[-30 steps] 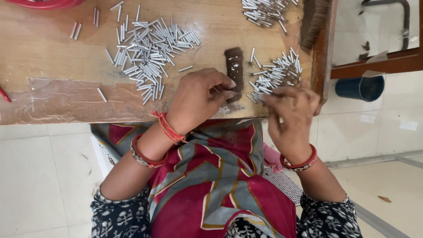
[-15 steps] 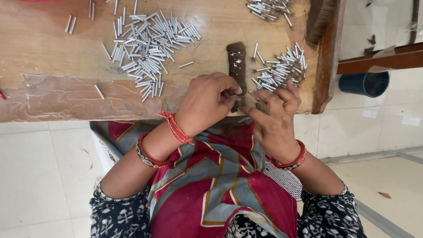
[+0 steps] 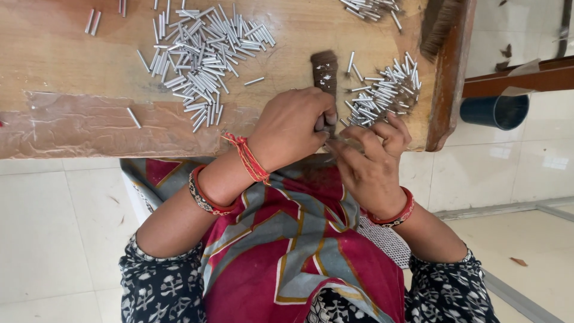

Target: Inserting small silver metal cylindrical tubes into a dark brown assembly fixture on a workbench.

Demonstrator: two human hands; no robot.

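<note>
My left hand [image 3: 293,127] is closed around the near end of a dark brown block [image 3: 326,70] that stands on the wooden table [image 3: 72,72]. My right hand [image 3: 372,160] is right beside it, with thumb and forefinger pinched on a small metal pin at the block's base. The pin is mostly hidden by the fingers. Just beyond my right fingers lies a small pile of short silver pins [image 3: 385,90]. Left of the block is a larger pile of the same pins [image 3: 200,51]. Both wrists wear red bangles and thread.
More pins lie at the table's far edge [image 3: 371,8], and a few strays [image 3: 133,117] lie on a patch of clear tape. A raised wooden rail [image 3: 449,72] bounds the table on the right. A dark cup [image 3: 495,110] hangs beyond it. White tiled floor lies below.
My right hand has come away from the small pin pile and moved left to meet my left hand at the block. My left hand has kept its grip.
</note>
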